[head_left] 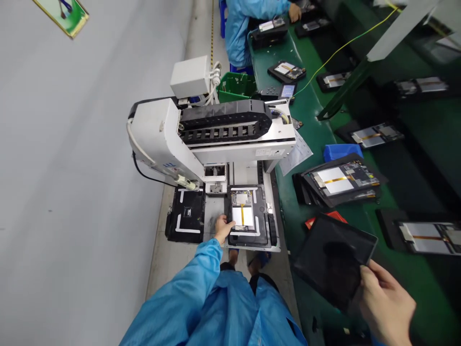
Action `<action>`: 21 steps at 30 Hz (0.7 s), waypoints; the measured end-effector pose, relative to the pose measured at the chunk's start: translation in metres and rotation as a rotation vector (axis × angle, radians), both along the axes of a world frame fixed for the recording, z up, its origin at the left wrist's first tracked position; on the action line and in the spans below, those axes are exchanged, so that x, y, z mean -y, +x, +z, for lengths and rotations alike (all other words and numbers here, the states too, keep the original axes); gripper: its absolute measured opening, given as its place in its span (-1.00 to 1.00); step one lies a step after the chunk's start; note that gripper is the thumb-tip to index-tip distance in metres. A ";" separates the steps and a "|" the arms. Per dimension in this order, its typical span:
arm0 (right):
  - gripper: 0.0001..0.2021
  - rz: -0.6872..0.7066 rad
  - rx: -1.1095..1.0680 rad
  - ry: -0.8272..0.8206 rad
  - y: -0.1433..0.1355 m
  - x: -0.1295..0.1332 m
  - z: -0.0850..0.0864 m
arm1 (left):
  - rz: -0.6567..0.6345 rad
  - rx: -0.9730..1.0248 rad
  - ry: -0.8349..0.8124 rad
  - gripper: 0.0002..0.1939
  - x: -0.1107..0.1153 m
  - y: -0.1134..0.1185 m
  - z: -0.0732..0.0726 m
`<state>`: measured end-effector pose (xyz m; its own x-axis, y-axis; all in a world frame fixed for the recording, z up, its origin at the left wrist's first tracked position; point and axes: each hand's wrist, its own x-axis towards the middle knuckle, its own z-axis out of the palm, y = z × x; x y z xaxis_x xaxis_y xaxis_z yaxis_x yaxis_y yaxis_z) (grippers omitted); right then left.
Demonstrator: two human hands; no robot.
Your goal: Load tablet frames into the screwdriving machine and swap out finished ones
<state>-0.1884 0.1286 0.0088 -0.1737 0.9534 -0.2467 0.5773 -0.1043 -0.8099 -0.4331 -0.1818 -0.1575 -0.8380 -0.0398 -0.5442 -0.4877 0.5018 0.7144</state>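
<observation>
My left hand is closed at the left edge of an opened tablet, its thumb on the rim. That tablet, with a silver battery and an orange ribbon cable, lies in the right black fixture of a white bench machine. The left black fixture has white corner strips and holds no tablet. Over the green bench, my right hand grips a dark, glossy tablet screen panel by its right edge, tilted. Its fingers are partly hidden behind the panel.
Several opened tablets are stacked on the green bench beside a blue bin. More lie on the dark strip at right. A red tray is partly under the panel. A co-worker's blue sleeve and a green crate are beyond.
</observation>
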 end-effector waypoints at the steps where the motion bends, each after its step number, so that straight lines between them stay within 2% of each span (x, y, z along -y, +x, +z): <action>1: -0.49 -0.037 -0.036 -0.054 0.001 0.001 0.000 | 0.011 -0.005 -0.006 -0.46 0.004 0.001 0.003; 3: -0.53 -0.115 -0.129 -0.199 0.005 0.002 -0.001 | 0.039 -0.034 0.004 -0.42 0.017 0.010 0.013; 5: -0.58 -0.147 -0.201 -0.290 0.012 0.000 -0.005 | 0.064 -0.055 0.043 -0.48 0.033 0.030 0.029; 7: -0.60 -0.156 -0.224 -0.362 0.019 0.002 -0.012 | 0.049 -0.031 0.123 -0.58 0.044 0.060 0.050; 9: -0.58 -0.116 -0.216 -0.411 0.023 0.013 -0.019 | -0.033 0.049 0.242 -0.57 0.040 0.092 0.071; 12: -0.54 0.119 -0.210 -0.432 0.020 0.054 -0.028 | -0.168 0.268 0.537 -0.42 0.015 0.130 0.097; 15: -0.51 0.390 -0.211 -0.366 0.007 0.106 -0.044 | -0.123 0.396 0.773 -0.38 -0.002 0.145 0.112; 16: -0.50 0.510 -0.189 -0.365 0.002 0.118 -0.053 | -0.079 0.387 0.781 -0.40 -0.002 0.144 0.114; 18: -0.49 0.711 0.016 -0.319 -0.007 0.131 -0.075 | 0.001 0.334 0.701 -0.42 0.009 0.138 0.115; 21: -0.54 0.806 0.319 -0.246 -0.015 0.129 -0.111 | 0.072 0.336 0.578 -0.43 0.036 0.123 0.115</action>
